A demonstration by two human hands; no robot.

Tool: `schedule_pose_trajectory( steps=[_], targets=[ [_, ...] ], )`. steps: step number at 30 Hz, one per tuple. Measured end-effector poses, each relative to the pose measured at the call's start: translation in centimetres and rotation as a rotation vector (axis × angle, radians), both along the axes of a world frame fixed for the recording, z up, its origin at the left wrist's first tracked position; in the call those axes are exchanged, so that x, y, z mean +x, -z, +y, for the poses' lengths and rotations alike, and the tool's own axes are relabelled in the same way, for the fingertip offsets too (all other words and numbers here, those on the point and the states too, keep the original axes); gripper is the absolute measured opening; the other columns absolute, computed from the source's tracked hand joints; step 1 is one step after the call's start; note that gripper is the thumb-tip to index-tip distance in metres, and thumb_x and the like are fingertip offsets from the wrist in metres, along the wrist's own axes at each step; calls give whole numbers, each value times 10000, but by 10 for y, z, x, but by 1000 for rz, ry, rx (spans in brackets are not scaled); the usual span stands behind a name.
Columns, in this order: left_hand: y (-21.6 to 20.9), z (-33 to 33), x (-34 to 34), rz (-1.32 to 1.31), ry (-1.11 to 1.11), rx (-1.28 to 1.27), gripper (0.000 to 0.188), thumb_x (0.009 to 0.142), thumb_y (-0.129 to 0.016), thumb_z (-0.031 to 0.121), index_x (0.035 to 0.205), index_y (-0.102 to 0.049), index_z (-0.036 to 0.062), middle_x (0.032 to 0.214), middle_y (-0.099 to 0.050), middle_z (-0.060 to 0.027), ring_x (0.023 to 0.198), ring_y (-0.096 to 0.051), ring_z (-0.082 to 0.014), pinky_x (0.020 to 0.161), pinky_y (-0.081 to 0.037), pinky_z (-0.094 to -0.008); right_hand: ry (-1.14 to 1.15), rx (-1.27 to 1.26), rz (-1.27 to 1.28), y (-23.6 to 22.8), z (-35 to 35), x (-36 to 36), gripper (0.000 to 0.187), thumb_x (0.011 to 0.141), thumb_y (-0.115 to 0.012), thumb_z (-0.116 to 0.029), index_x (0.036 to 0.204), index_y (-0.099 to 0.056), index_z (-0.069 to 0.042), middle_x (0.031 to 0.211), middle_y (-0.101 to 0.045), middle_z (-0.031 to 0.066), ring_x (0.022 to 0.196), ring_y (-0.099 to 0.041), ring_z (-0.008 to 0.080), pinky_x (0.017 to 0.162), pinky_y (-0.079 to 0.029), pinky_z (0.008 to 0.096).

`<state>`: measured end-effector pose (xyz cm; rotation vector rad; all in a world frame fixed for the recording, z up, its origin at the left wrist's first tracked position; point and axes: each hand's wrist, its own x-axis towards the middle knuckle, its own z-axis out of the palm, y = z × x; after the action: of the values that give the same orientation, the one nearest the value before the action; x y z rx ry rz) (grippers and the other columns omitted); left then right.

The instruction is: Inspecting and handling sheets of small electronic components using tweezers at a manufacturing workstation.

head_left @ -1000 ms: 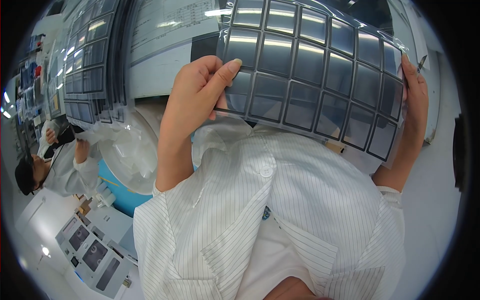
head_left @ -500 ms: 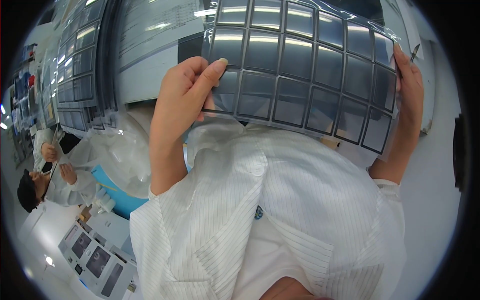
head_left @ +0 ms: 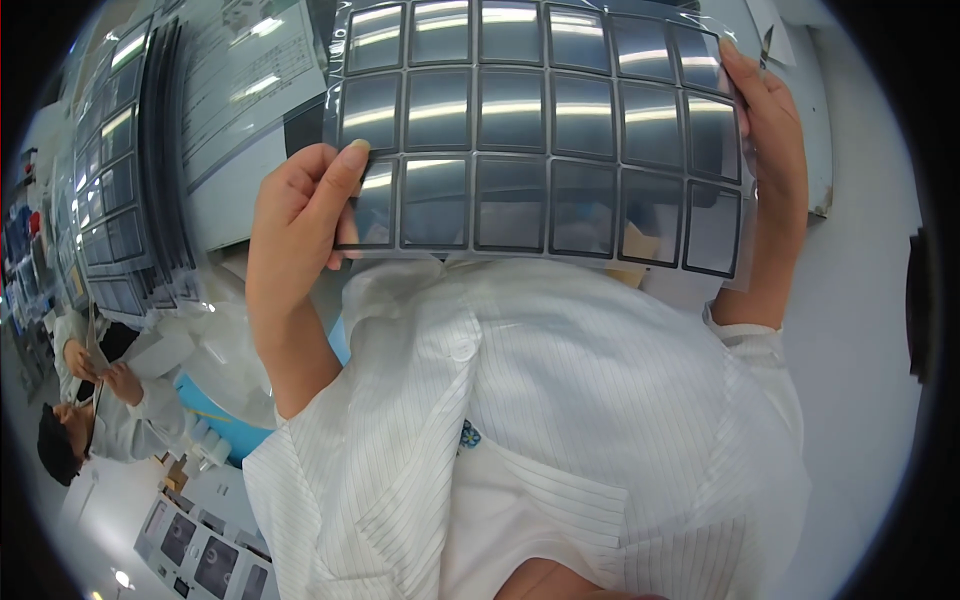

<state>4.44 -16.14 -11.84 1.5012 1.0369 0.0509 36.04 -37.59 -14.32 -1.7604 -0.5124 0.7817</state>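
Note:
A clear plastic sheet [head_left: 511, 110] with rows of dark-framed rectangular panels is held up between my two hands, its surface catching bright strips of light. My left hand [head_left: 305, 205] pinches its left edge, thumb on top and fingers beneath. At the far right edge, my right hand [head_left: 768, 110] grips it with the thumb showing along the border; the other fingers are partly hidden behind. The lower border hangs just in front of my striped white coat [head_left: 560, 370]. Whatever lies directly under the sheet shows only faintly through it.
On the left stands a stack of similar panelled sheets [head_left: 110, 180]. Printed paper [head_left: 250, 80] lies beside it on the table. A thin pointed tool [head_left: 767, 48] is near my right hand. Clear plastic wrapping [head_left: 235, 350] and a co-worker [head_left: 90, 400] are at the lower left.
The sheet and both my hands have shifted left in view, and the sheet has levelled from its slant down to the right. Both hands keep their hold.

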Motion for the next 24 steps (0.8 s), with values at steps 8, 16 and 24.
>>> schedule_pose_trajectory(
  steps=[8,16,24],
  targets=[
    [4,4,-5,-71,-20,50,343,922,-563,340,722,-513,66,461,-413,42,349,-359,-20,322,-245,-174,10,45,17,-2,7,3,351,943,-526,-334,677,-582,-113,466,-396,-97,401,-296,-18,410,-213,162],
    [11,11,-5,-89,-27,118,356,919,-564,358,722,-506,67,448,-411,40,341,-346,-21,322,-230,-179,-60,44,16,16,15,7,410,925,-539,-394,594,-498,-157,447,-369,-90,403,-300,-6,401,-217,181],
    [12,17,-3,-100,-31,78,360,917,-564,368,725,-501,69,442,-404,33,335,-333,-29,320,-233,-181,-7,-12,-102,7,19,2,415,895,-571,-443,606,-491,-156,450,-359,-92,406,-278,-7,400,-202,177]
  ],
)
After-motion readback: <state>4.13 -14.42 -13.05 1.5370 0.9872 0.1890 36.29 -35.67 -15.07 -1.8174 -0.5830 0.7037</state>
